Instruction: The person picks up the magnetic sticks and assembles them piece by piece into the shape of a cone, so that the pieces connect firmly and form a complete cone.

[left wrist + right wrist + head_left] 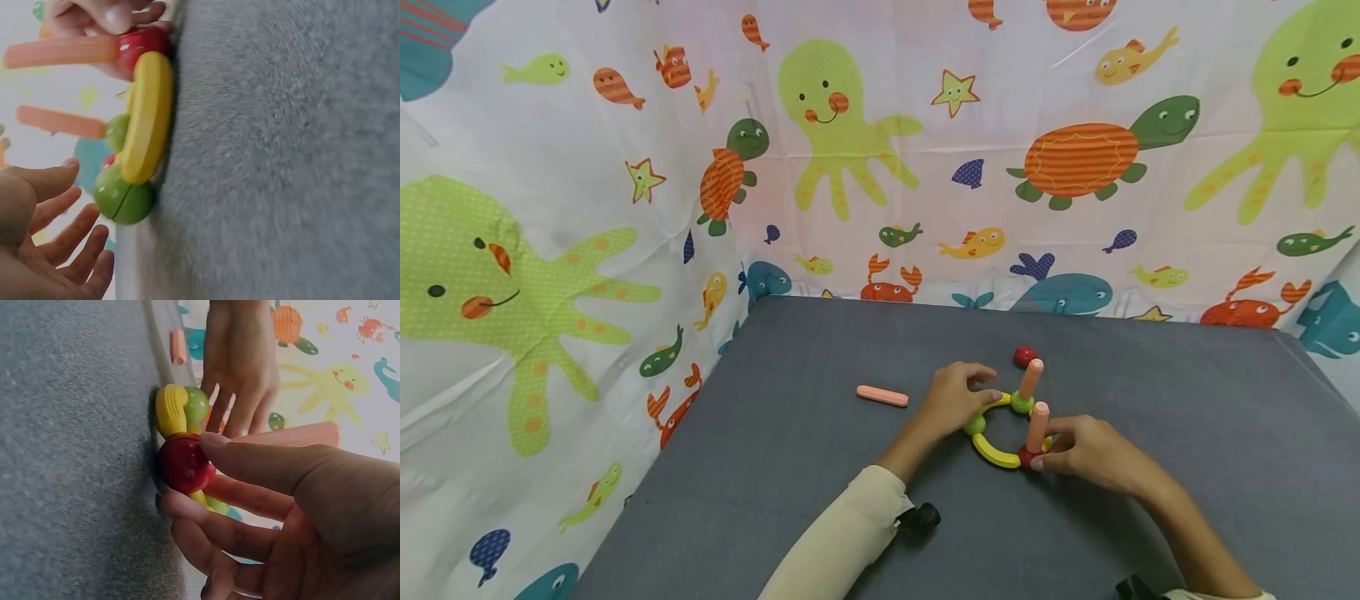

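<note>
A ring of yellow curved pieces (994,452) joined by green and red balls lies on the grey table. Two peach sticks stand up from it: a near stick (1038,427) at the red ball (186,464), a far stick (1032,379) at a green ball (1022,403). My right hand (1093,450) pinches the red ball between thumb and fingers. At the ring's left side is my left hand (953,398); in the left wrist view its fingers are spread, apart from another green ball (124,195), and hold nothing.
A loose peach stick (882,396) lies left of the ring. Behind the ring sits a loose red ball (1024,357). A curtain (880,100) printed with sea animals hangs along the table's back and left edges.
</note>
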`<state>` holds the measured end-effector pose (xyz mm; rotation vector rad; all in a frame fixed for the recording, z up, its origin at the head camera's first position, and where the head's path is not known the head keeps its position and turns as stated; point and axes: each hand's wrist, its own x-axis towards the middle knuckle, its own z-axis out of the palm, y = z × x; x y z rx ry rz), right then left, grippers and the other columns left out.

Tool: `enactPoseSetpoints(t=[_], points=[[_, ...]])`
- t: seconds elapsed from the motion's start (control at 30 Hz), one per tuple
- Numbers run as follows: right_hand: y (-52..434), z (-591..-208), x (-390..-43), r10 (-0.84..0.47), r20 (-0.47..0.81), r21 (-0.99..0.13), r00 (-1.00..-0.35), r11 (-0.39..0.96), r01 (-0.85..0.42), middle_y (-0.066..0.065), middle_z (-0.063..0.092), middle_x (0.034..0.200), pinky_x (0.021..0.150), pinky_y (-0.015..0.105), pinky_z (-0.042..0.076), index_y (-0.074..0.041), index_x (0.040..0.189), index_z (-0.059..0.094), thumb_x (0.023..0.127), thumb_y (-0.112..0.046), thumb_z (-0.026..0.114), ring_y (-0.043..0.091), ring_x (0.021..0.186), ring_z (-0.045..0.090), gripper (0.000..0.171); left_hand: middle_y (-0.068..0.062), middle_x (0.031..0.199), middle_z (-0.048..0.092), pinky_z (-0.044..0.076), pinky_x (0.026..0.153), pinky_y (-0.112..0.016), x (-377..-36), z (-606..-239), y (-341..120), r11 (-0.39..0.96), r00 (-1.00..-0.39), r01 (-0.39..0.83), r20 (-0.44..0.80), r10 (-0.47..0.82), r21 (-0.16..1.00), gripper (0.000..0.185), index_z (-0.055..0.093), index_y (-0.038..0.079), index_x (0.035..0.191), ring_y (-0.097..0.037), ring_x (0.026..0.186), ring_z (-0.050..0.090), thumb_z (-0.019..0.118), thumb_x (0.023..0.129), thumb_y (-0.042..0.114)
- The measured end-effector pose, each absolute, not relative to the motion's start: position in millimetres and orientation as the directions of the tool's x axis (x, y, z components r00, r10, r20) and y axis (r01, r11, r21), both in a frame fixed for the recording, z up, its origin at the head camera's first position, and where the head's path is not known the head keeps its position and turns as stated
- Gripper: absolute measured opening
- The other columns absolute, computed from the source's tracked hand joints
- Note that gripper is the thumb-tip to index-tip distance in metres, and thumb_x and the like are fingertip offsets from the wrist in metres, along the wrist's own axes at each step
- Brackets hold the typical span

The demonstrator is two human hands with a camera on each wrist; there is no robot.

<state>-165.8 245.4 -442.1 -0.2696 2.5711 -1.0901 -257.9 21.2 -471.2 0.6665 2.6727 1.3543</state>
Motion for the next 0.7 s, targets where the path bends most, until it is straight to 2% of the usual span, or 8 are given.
enactPoseSetpoints(t=[0.2, 0.47, 0.6, 0.7], points=[[247, -440, -169, -0.288, -0.264, -0.72, -0.92, 0.694, -0.01, 0.003, 0.073, 0.088, 0.067, 0.037, 0.051, -0.011, 0.115, 0.078, 0.089, -0.03, 0.086, 0.022, 0.079, 0.064, 0.033, -0.003, 0.127, 0.071, 0.055, 0.103, -0.039, -249, -468, -10, 0.473, -0.921, 0.332, 0.174, 0.347, 0.816, 0.035, 0.075, 0.011, 0.131, -0.028, 0.122, 0.067, 0.078, 0.1, 0.026], [250, -441, -171, -0.31, -0.258, -0.721, -0.915, 0.692, -0.031, 0.003, 0.072, 0.087, 0.065, 0.035, 0.051, -0.012, 0.117, 0.078, 0.089, -0.027, 0.085, 0.021, 0.076, 0.064, 0.033, -0.008, 0.125, 0.072, 0.052, 0.103, -0.045, -249, -467, -54, 0.467, -0.949, 0.299, 0.208, 0.236, 0.832, 0.034, 0.076, 0.009, 0.128, -0.028, 0.12, 0.066, 0.081, 0.096, 0.017], [252, -440, -171, -0.315, -0.263, -0.722, -0.912, 0.691, -0.031, 0.003, 0.071, 0.086, 0.065, 0.036, 0.05, -0.011, 0.119, 0.078, 0.089, -0.028, 0.085, 0.022, 0.076, 0.064, 0.035, -0.014, 0.125, 0.071, 0.059, 0.092, -0.046, -255, -466, -73, 0.431, -0.96, 0.266, 0.198, 0.196, 0.862, 0.035, 0.076, 0.006, 0.128, -0.034, 0.121, 0.066, 0.082, 0.094, 0.013], [253, -440, -170, -0.316, -0.264, -0.72, -0.911, 0.693, -0.032, 0.003, 0.071, 0.086, 0.065, 0.036, 0.05, -0.011, 0.119, 0.077, 0.089, -0.028, 0.085, 0.022, 0.076, 0.063, 0.036, -0.015, 0.126, 0.071, 0.06, 0.092, -0.049, -259, -464, -84, 0.42, -0.965, 0.251, 0.19, 0.182, 0.872, 0.036, 0.075, 0.006, 0.128, -0.035, 0.123, 0.065, 0.083, 0.093, 0.01]])
